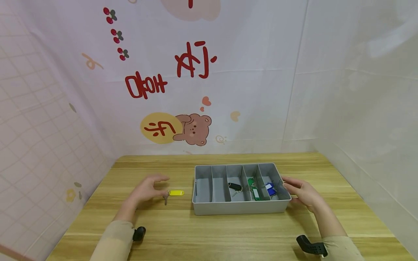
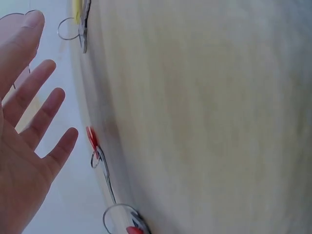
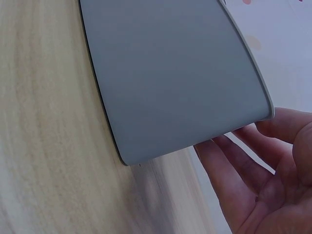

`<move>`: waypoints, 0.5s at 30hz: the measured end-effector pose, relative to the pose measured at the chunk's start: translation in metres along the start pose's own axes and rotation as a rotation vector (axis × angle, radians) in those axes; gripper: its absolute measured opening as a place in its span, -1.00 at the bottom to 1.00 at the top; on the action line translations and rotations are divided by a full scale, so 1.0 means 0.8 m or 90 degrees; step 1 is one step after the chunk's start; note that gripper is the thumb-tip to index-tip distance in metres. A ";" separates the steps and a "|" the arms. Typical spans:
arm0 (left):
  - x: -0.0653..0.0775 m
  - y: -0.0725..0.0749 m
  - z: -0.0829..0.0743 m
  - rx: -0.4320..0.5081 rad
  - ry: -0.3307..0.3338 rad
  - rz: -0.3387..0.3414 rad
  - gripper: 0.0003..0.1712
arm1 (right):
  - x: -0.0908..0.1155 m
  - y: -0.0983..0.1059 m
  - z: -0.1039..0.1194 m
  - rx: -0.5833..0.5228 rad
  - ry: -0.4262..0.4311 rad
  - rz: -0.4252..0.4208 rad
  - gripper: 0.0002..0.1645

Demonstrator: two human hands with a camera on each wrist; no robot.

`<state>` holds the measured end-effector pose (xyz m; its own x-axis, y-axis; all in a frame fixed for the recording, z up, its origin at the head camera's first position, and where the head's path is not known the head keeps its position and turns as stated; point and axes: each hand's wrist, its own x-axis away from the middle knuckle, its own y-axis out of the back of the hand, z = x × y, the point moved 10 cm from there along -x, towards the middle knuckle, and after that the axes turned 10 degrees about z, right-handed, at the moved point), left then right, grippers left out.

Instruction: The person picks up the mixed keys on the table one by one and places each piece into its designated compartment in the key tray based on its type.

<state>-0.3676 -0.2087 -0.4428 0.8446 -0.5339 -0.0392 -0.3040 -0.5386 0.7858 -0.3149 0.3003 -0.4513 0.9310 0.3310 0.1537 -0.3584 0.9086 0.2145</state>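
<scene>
On the left of the table, my left hand hovers with its fingers spread and nothing in them. Just right of it lies a key with a yellow tag; the left wrist view shows its ring too. Two red-tagged keys appear lower in that view; my arm mostly hides them in the head view. My right hand touches the right end of a grey divided tray, its fairly straight fingers along the outer wall and the thumb at the rim.
Inside the tray, a black-tagged key lies in the middle compartment. Green-tagged keys are in the one to its right, and blue-tagged keys in the far right one. A printed cloth hangs behind the wooden table.
</scene>
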 end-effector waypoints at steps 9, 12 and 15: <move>-0.007 -0.007 -0.002 -0.017 0.032 0.013 -0.51 | 0.000 0.001 0.000 -0.005 0.001 -0.004 -0.30; -0.009 -0.009 -0.004 -0.039 0.019 0.020 -0.55 | -0.001 0.002 -0.001 -0.007 0.003 -0.003 -0.30; -0.010 -0.011 -0.005 -0.049 0.005 0.025 -0.57 | -0.002 0.002 -0.002 -0.013 0.005 0.002 -0.30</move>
<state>-0.3699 -0.1970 -0.4465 0.8359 -0.5489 -0.0025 -0.3028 -0.4650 0.8319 -0.3167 0.3021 -0.4528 0.9307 0.3355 0.1461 -0.3595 0.9128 0.1940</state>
